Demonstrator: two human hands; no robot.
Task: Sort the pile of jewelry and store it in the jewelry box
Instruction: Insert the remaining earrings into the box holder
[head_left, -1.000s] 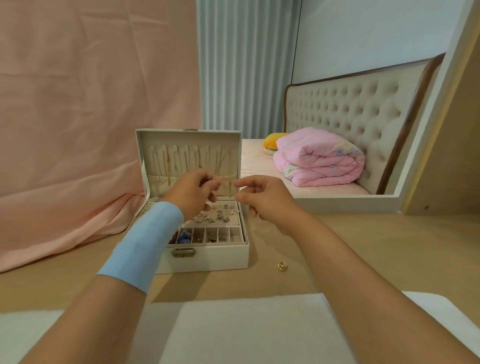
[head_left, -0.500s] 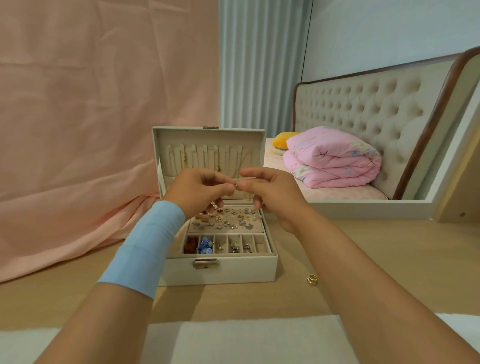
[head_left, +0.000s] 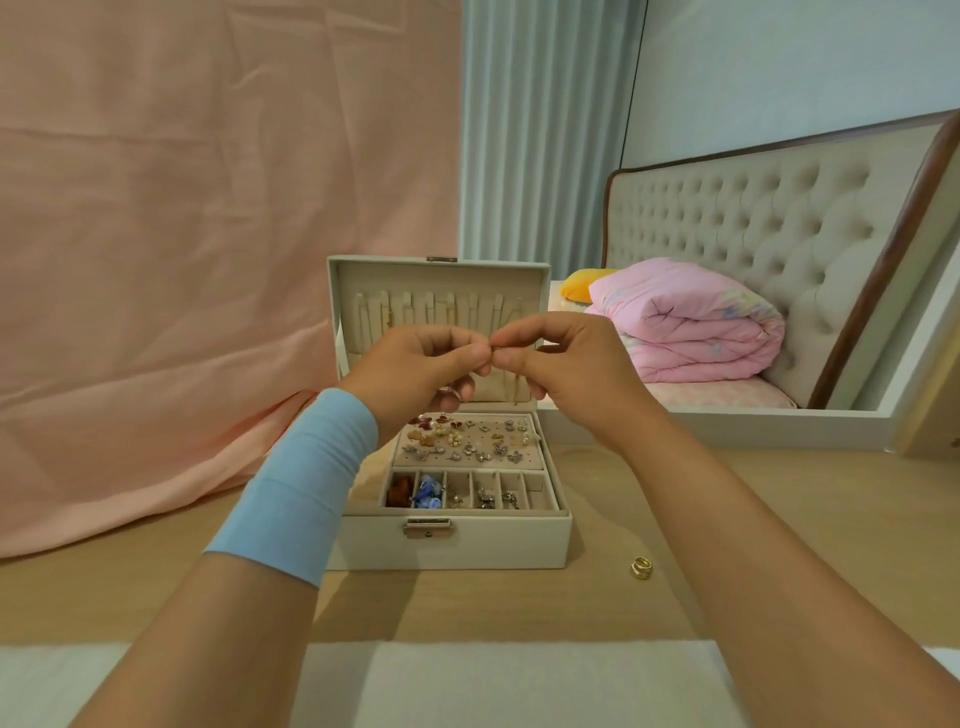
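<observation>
Above the open jewelry box (head_left: 467, 545), your left hand (head_left: 421, 369) and right hand (head_left: 571, 374) both pinch a thin necklace (head_left: 493, 350), likely working its clasp; next, hang it carefully on the lid hooks (head_left: 429, 306).

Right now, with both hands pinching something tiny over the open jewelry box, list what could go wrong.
1. The small piece pinched between left hand and right hand could slip into the jewelry box among the sorted earrings and get lost.
2. The gold ring lies loose on the table near the right forearm; lowering that arm might knock it away.
</observation>
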